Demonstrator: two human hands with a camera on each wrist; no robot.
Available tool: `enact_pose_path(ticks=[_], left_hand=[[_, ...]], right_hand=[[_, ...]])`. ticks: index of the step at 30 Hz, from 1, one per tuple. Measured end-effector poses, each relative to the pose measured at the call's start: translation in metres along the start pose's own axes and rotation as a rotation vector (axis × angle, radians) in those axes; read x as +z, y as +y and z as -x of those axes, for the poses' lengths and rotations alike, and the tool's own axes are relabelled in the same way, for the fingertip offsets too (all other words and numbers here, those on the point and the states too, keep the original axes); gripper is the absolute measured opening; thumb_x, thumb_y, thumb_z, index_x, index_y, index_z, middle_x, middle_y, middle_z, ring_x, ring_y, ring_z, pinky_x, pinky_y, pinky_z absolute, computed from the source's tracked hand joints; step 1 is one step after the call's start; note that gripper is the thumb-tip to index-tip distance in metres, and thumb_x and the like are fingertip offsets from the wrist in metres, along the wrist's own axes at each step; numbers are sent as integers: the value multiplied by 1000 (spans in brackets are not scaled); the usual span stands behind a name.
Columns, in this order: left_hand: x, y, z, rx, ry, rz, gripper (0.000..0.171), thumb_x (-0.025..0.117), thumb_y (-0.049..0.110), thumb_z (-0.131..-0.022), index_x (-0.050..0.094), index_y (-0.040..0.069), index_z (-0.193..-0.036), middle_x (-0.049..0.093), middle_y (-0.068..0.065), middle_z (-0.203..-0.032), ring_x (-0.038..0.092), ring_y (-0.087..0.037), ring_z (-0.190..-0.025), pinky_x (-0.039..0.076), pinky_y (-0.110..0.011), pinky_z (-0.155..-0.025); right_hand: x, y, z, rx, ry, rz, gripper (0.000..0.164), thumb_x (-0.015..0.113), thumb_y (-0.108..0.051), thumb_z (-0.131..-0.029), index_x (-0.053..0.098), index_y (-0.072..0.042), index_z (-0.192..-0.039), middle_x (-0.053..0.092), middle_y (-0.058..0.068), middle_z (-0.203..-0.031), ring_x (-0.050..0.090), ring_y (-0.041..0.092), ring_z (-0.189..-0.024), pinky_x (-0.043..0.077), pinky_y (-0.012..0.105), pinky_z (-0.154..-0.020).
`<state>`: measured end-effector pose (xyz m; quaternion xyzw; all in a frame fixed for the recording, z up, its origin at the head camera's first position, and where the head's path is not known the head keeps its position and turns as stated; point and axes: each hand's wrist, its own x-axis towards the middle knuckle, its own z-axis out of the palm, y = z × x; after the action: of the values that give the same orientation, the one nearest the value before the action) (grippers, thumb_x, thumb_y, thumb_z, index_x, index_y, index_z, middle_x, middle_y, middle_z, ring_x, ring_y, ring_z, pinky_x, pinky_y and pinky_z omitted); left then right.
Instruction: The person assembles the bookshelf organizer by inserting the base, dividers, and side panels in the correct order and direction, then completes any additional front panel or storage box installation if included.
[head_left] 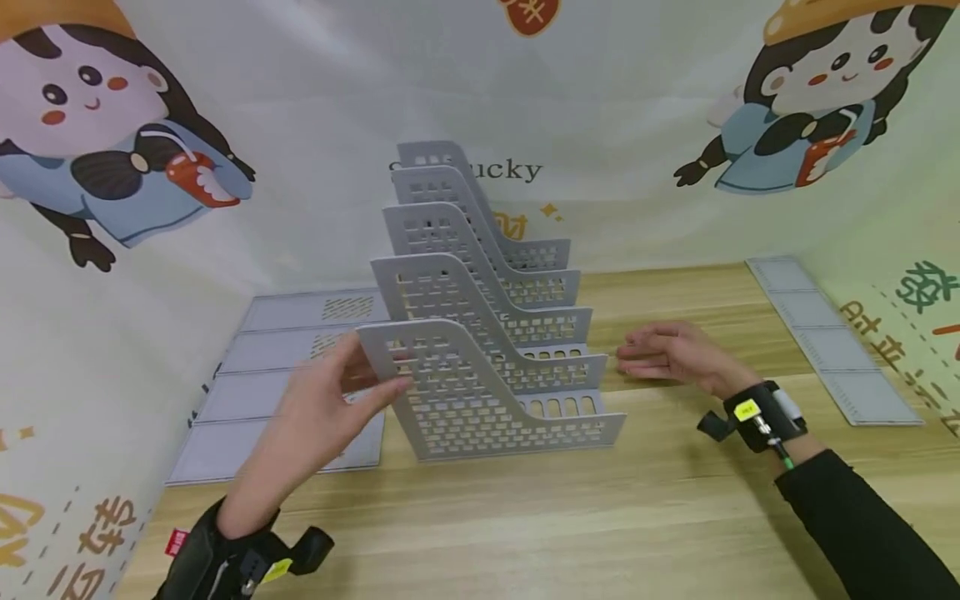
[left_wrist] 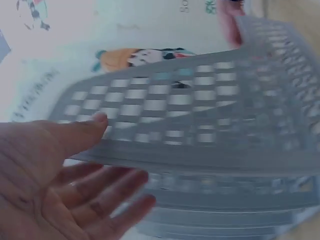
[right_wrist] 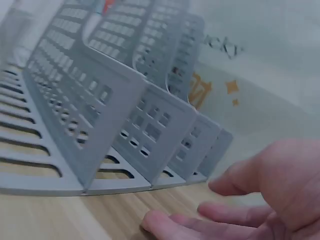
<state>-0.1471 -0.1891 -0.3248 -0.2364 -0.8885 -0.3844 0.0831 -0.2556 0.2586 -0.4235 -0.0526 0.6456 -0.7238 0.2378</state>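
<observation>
A grey plastic file rack (head_left: 495,417) with several perforated, swoop-edged dividers stands mid-table. My left hand (head_left: 322,408) pinches the tall outer edge of its nearest divider, thumb on the front face and fingers behind. In the left wrist view the thumb (left_wrist: 82,135) lies on the grid of that divider (left_wrist: 160,102), fingers spread below its edge. To the right of the rack's low ends, my right hand (head_left: 678,354) is held apart with loosely bent fingers and nothing in them. From the right wrist view, slotted base strips (right_wrist: 35,182) join the dividers at the bottom.
Flat grey panels (head_left: 258,396) lie on the left of the wooden table (head_left: 525,525), partly behind my left hand and the rack. Another long grey panel (head_left: 832,342) lies along the right side. A printed white backdrop (head_left: 330,100) encloses the table.
</observation>
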Motion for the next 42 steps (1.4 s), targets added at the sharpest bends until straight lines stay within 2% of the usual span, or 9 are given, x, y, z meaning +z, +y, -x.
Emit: enact_pose_path(ticks=[3, 6, 15, 20, 24, 27, 30, 35, 42], left_hand=[[-14, 20, -14, 198, 86, -91, 41, 78, 4, -88, 63, 9, -126, 71, -1, -103, 70, -14, -86, 58, -31, -78], [-18, 30, -24, 323, 102, -155, 30, 79, 0, -86, 67, 7, -113, 70, 1, -92, 66, -10, -75, 57, -28, -69], [-23, 24, -30, 364, 109, -141, 20, 77, -2, -86, 69, 8, -101, 69, 4, -83, 55, -5, -60, 52, -28, -56], [-29, 15, -28, 347, 107, -111, 23, 77, -5, -85, 70, 5, -104, 71, 2, -86, 60, -7, -63, 49, -25, -56], [-34, 4, -19, 342, 172, -76, 28, 79, -9, -82, 72, 4, -107, 72, 1, -87, 61, -7, -61, 44, -19, -53], [-39, -10, -11, 319, 236, -29, 33, 78, -14, -81, 74, 5, -108, 71, -1, -87, 57, -6, -57, 43, -18, -54], [-39, -23, -7, 277, 251, 9, 31, 77, -16, -80, 74, 4, -104, 70, -1, -88, 61, -9, -64, 50, -16, -61], [-24, -41, 2, 210, 153, -96, 18, 77, -6, -86, 75, 10, -94, 66, 6, -89, 64, -9, -78, 57, -22, -67], [47, -62, 3, 200, -130, -159, 14, 76, 9, -92, 72, 13, -79, 58, 8, -78, 59, -8, -69, 54, -23, -60]], right_hand=[[-5, -5, -19, 127, -15, -61, 48, 36, -1, -109, 21, 22, -148, 46, 37, -141, 69, 29, -107, 48, 42, -100], [0, -9, -36, 179, -32, -69, 48, 34, 0, -109, 20, 23, -148, 50, 36, -137, 71, 27, -101, 49, 42, -99], [15, -14, -62, 256, 5, 51, 41, 46, -3, -107, 41, 23, -138, 72, 17, -98, 72, 19, -85, 57, 32, -85], [20, -13, -66, 183, -87, 223, 41, 51, -11, -108, 51, 22, -131, 70, 14, -104, 70, 18, -90, 56, 32, -85], [18, -6, -54, 49, -131, 264, 25, 52, -13, -107, 66, 5, -97, 59, 4, -87, 58, 13, -75, 55, 32, -79], [13, -7, -35, -86, -88, 191, 27, 51, -9, -107, 66, -9, -84, 52, 2, -78, 50, 11, -68, 54, 28, -71], [5, -24, -9, -228, 28, 171, 28, 51, -5, -105, 75, -11, -91, 60, 1, -80, 56, 8, -70, 54, 24, -67], [-1, -78, 29, -398, 291, 521, 25, 52, -8, -104, 73, 4, -100, 66, -4, -87, 61, 9, -77, 56, 23, -67], [2, -146, 47, -470, 472, 1017, 25, 60, -17, -100, 75, 0, -90, 67, 7, -76, 53, 19, -68, 38, 25, -57]])
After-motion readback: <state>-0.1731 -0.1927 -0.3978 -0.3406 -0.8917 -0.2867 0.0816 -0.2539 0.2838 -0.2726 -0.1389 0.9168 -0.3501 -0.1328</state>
